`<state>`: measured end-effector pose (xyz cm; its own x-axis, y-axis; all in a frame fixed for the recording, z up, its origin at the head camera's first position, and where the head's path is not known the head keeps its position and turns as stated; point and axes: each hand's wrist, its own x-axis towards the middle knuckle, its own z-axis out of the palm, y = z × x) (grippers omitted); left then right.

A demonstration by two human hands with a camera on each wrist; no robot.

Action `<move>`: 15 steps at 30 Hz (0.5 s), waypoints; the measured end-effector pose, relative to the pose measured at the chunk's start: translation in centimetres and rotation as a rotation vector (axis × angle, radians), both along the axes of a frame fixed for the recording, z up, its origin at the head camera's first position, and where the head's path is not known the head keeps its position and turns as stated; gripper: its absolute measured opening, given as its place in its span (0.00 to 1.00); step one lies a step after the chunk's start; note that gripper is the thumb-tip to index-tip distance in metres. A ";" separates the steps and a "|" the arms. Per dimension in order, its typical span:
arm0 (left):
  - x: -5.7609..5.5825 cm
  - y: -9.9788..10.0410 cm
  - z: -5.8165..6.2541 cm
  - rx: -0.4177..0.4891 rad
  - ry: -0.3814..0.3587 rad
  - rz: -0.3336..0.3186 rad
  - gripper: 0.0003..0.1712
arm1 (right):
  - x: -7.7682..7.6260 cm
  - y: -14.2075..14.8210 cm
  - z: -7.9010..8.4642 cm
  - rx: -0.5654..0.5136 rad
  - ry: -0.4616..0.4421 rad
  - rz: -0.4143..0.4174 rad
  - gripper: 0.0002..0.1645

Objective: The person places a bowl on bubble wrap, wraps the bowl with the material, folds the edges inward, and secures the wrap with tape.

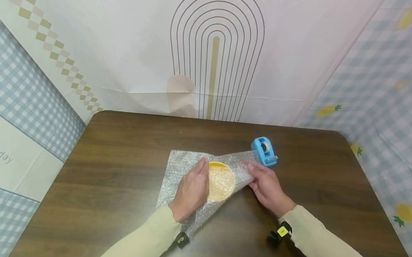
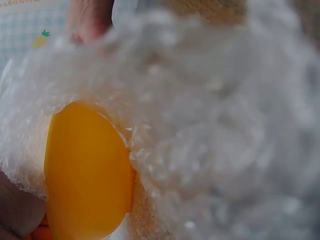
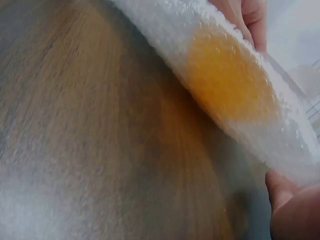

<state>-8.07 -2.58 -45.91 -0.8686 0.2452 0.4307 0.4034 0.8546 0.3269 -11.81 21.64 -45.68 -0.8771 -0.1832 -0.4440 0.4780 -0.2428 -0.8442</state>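
Note:
A round yellow bowl [image 1: 220, 183] lies partly under a sheet of bubble wrap [image 1: 176, 162]. In the left wrist view the bowl's bare yellow side [image 2: 87, 170] shows inside the fold of wrap. My left hand [image 1: 191, 189] rests on the wrap along the bowl's left side, fingers straight and thumb hidden. With its thumb and fingers, my right hand [image 1: 264, 184] grips the wrap's right edge and pulls it up and out from the bowl. The right wrist view has the bowl showing through the wrap [image 3: 230, 75], tilted over the table.
A blue tape dispenser [image 1: 264, 151] stands just behind my right hand, touching the wrap's far right corner in the head view. The brown wooden table [image 1: 117, 170] ends at a patterned cloth wall [image 1: 139, 60] at the back.

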 end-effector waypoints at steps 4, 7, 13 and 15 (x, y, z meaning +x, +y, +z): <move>0.0 0.0 0.0 0.002 0.001 0.004 0.19 | 0.1 -0.6 0.7 0.027 -0.015 -0.038 0.35; 0.0 0.1 0.0 -0.001 0.001 0.008 0.20 | 0.2 -1.1 1.2 0.036 -0.014 -0.066 0.34; 0.0 0.2 0.1 -0.007 -0.008 0.017 0.20 | 0.5 -2.1 1.9 0.070 0.029 -0.093 0.33; 0.0 0.2 0.1 -0.006 -0.013 0.019 0.21 | 0.5 -2.3 2.1 0.080 0.037 -0.100 0.33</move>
<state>-8.06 -2.37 -45.83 -0.8788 0.2307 0.4177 0.3823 0.8642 0.3270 -11.27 19.32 -43.63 -0.9053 -0.0591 -0.4206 0.4228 -0.2188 -0.8794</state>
